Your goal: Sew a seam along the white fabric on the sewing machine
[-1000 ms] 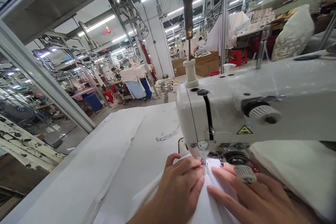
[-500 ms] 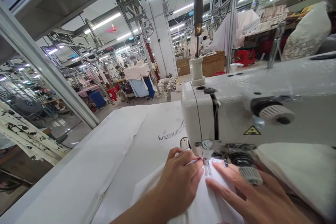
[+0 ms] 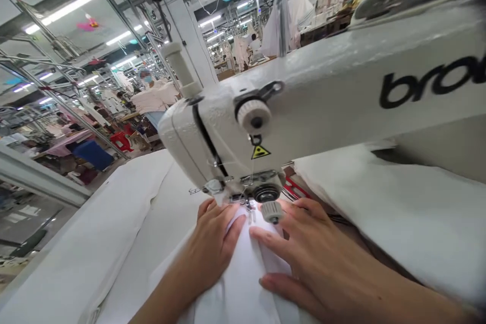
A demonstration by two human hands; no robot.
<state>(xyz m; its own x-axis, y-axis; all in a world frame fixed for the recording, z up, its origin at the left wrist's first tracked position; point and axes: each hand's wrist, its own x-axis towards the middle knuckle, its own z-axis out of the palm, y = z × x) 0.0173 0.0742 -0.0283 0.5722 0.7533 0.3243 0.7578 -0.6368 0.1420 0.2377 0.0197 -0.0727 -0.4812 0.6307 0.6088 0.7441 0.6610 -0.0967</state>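
White fabric [image 3: 246, 283] lies under the presser foot [image 3: 250, 212] of a sewing machine [image 3: 228, 126]. My left hand [image 3: 212, 238] rests on the cloth just left of the foot, its thumb and forefinger apart with white cloth showing between them. Its other fingertips are partly hidden. On the right of the foot, my right hand [image 3: 307, 248] presses the cloth with spread fingers. The round knob [image 3: 272, 211] at the machine's head covers part of its forefinger. A lamp glow brightens the cloth around the needle.
More white cloth covers the table on the left [image 3: 94, 233], and a white pile [image 3: 413, 212] lies under the machine arm. A red object [image 3: 296, 187] shows behind my right hand. Beyond are other workstations, a red stool [image 3: 121, 140] and a person [image 3: 146, 81].
The view has swung right, so the machine and both hands appear further left. My left hand's pinch has loosened, and the small red item by its fingertips no longer shows.
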